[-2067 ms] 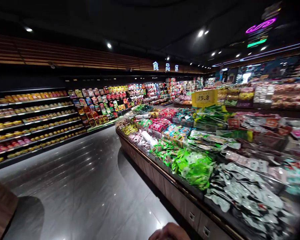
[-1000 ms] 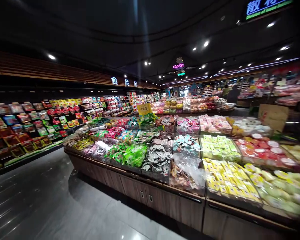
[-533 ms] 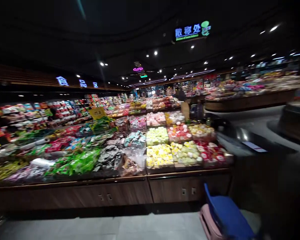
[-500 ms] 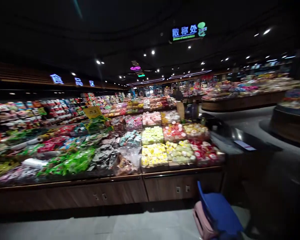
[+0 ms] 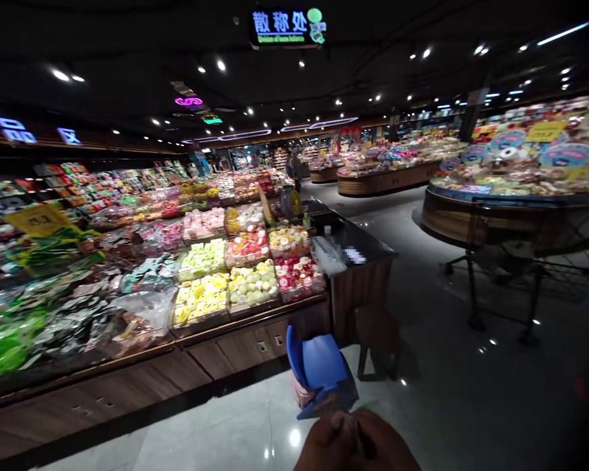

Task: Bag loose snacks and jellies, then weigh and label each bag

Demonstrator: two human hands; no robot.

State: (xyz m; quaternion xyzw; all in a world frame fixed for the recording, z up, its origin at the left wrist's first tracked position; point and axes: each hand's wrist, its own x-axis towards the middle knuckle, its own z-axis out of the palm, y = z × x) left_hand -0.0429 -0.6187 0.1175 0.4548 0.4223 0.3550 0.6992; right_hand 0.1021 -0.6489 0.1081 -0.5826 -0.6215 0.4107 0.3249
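At the bottom edge of the view, my left hand point(image 5: 321, 442) and my right hand point(image 5: 383, 442) are close together, their fingertips meeting. The fingers of both are curled and pressed together; what they pinch, if anything, is too dark and small to make out. Just beyond them stands a blue chair point(image 5: 321, 361) with something pinkish point(image 5: 302, 395) at its left side. Neither hand visibly touches the chair. A shelf unit of wrapped sweets lies ahead, with yellow packets point(image 5: 201, 299) and red pieces point(image 5: 298, 276) in separate compartments.
A dark counter point(image 5: 373, 237) with a clear plastic bag point(image 5: 328, 254) adjoins the sweets display. A dark wheeled cart point(image 5: 505, 261) stands to the right, before a rounded display island point(image 5: 446, 216). Grey tiled floor point(image 5: 216, 432) runs along the front.
The view has turned right, shifting the display and chair leftward. Both my hands have come into view at the bottom, and the cart now shows at the right.
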